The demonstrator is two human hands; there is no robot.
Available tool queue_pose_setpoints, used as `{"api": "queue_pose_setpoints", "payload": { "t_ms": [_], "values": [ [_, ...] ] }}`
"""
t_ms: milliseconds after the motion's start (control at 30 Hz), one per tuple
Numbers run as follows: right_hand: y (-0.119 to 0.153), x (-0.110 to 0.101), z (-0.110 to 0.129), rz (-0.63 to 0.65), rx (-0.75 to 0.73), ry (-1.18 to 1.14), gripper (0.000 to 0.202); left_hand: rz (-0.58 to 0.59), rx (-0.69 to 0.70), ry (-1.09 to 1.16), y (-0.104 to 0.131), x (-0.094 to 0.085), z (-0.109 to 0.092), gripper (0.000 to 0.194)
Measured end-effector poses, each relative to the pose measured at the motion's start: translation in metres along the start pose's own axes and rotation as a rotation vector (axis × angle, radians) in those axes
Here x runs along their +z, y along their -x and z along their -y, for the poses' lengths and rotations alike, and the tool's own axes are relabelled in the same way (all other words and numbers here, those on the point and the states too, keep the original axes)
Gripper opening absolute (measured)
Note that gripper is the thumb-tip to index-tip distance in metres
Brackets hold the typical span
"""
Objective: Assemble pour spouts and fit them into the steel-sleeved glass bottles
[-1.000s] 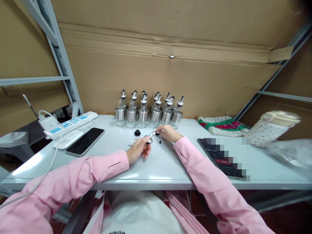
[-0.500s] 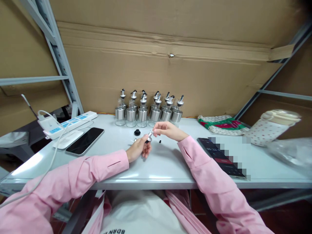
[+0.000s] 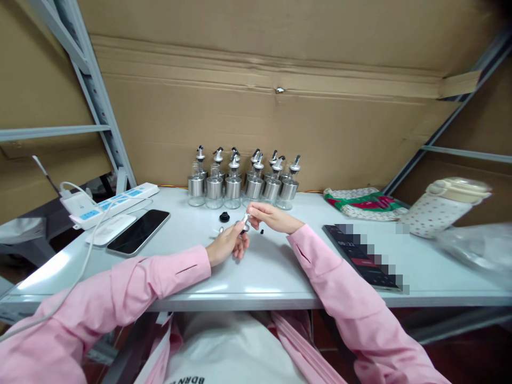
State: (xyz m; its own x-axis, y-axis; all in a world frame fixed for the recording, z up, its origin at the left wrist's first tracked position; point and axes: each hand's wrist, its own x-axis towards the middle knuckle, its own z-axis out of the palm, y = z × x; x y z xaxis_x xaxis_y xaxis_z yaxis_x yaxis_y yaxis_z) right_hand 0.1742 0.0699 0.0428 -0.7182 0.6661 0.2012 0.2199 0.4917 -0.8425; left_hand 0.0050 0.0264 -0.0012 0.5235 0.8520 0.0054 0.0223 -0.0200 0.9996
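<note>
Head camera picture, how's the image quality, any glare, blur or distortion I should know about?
Head view: wide-angle bending bows the shelf frame and table edges; soft glare patches on the table's near edge; the polka-dot bottle and plastic bag at right are smeared; a pixelated block covers part of the dark tablet; the hands' small metal spout is sharp but tiny.

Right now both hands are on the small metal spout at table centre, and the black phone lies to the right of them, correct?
Not quite. The head view shows the black phone to the left of the hands, beside the power strip. Left hand and right hand do hold the small metal spout.
</note>
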Motion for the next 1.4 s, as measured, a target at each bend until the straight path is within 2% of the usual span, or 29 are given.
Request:
{"api": "queue_pose_setpoints", "payload": {
  "t_ms": [100, 300, 467, 633, 767, 1100, 1400],
  "values": [
    [-0.001, 0.001, 0.000, -0.002, 0.004, 0.005, 0.045, -0.007, 0.008, -0.001, 0.000, 0.000, 0.000, 0.046],
    [-0.003, 0.003, -0.001, -0.040, 0.156, -0.208, 0.052, 0.012, 0.046, -0.019, 0.002, 0.000, 0.001, 0.044],
    [-0.001, -0.001, 0.004, -0.065, 0.106, -0.116, 0.047, 0.022, 0.044, -0.003, 0.000, -0.001, 0.001, 0.049],
    [0.003, -0.012, 0.002, -0.228, 0.082, -0.167, 0.033, 0.037, 0.026, -0.018, 0.000, -0.002, 0.000, 0.055],
    [0.004, -0.022, -0.005, -0.328, 0.108, -0.141, 0.031, 0.027, 0.021, -0.029, 0.002, -0.001, -0.002, 0.054],
    [0.011, -0.036, -0.016, -0.207, 0.315, 0.226, 0.030, 0.027, 0.025, -0.039, 0.002, -0.001, -0.003, 0.054],
    [0.012, -0.037, -0.023, -0.005, 0.447, 0.401, 0.019, 0.025, 0.036, -0.020, 0.003, 0.000, -0.003, 0.051]
  ]
}}
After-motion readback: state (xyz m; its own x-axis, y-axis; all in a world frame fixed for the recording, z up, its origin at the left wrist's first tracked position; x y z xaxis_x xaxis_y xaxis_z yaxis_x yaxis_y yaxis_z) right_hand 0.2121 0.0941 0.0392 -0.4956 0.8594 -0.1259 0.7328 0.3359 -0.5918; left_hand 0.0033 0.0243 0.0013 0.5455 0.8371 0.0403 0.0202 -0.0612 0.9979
